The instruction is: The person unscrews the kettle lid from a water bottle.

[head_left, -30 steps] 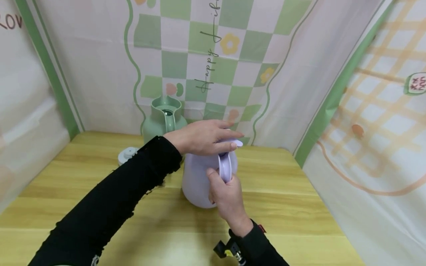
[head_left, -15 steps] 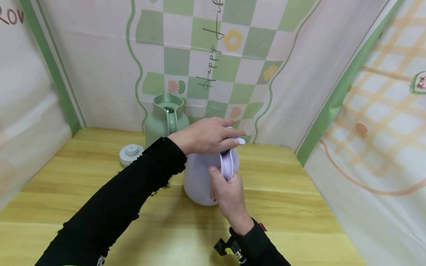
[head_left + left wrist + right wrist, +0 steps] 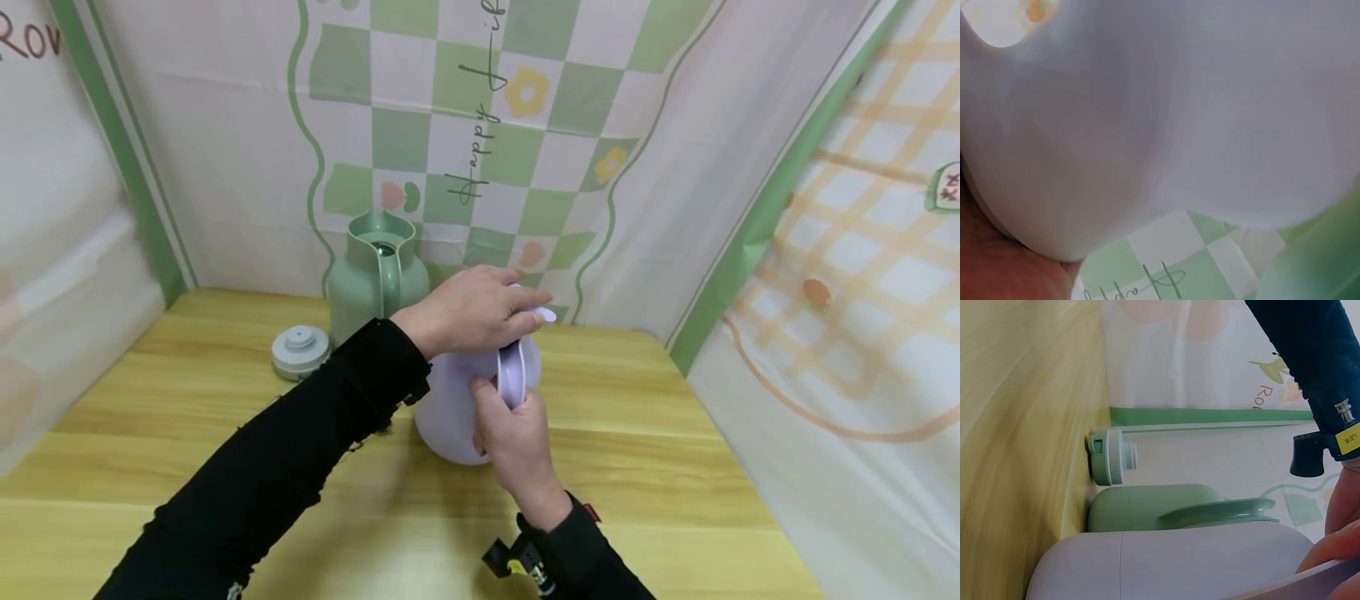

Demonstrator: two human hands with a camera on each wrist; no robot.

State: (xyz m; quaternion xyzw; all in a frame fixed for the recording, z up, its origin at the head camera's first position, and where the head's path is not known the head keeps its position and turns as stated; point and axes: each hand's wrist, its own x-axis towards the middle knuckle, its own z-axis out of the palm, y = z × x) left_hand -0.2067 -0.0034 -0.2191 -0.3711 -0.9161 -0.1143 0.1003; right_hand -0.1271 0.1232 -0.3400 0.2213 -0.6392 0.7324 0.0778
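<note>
A lavender vacuum jug [image 3: 450, 417] stands upright on the table, its loop handle [image 3: 512, 375] facing me. My right hand [image 3: 517, 442] grips this handle, thumb on its left side. Across the jug's top lies my left hand [image 3: 476, 310], fingers extended to the right over the lid. Only the lid's pale tab [image 3: 548, 316] sticks out beyond the fingers; the rest is hidden. In the left wrist view, the lavender jug [image 3: 1147, 125] fills most of the picture and part of the hand [image 3: 1010, 269] touches its rim.
Behind on the left stands a green jug [image 3: 378, 283] with its top uncovered. Beside it a pale grey-green stopper [image 3: 300, 348] sits on the wooden table [image 3: 637, 467]. Printed curtains [image 3: 480, 125] enclose the back and sides.
My left forearm has shifted slightly to the right, showing more of the stopper. Both hands keep their places on the lavender jug; the head view has moved a little.
</note>
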